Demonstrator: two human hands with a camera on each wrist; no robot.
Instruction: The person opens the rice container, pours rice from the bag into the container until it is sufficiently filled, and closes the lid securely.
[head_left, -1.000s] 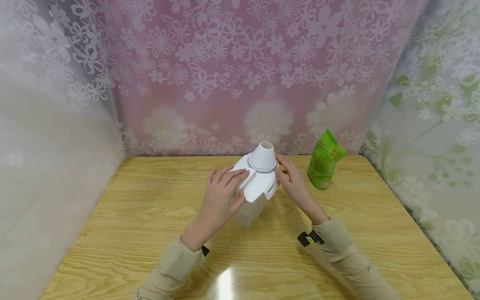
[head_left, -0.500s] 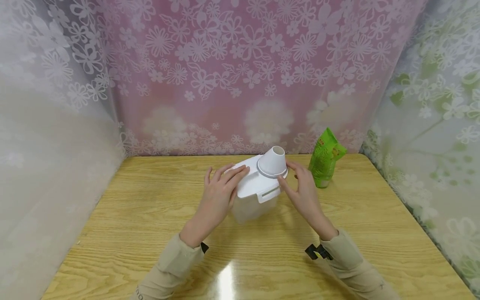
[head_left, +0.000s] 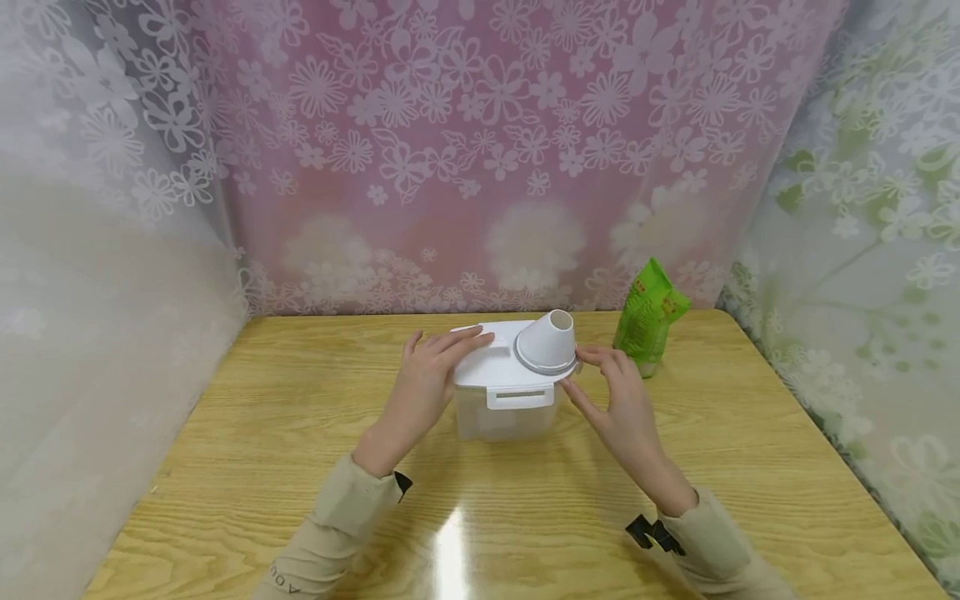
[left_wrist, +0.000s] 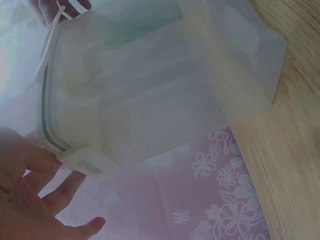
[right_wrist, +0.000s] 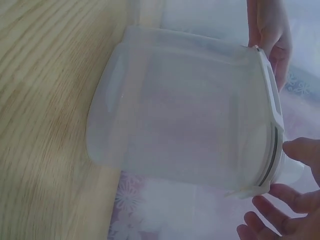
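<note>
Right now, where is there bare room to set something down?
The table is bare left of the left hand and between the green bag and right curtain. It is crowded from the box to the right hand and bag.

Bright, even light lay over the worktop (head_left: 300, 417), a white glare streak (head_left: 451, 554) shone by its near edge, shadows were soft, wrist views looked hazy, the container (left_wrist: 145, 100) washed out.

Head view: L hand (head_left: 422, 379) hides pt of lid (head_left: 495, 372), sleeves (head_left: 330, 525) cut off at btm, green bag (head_left: 645, 321) print illegible.
</note>
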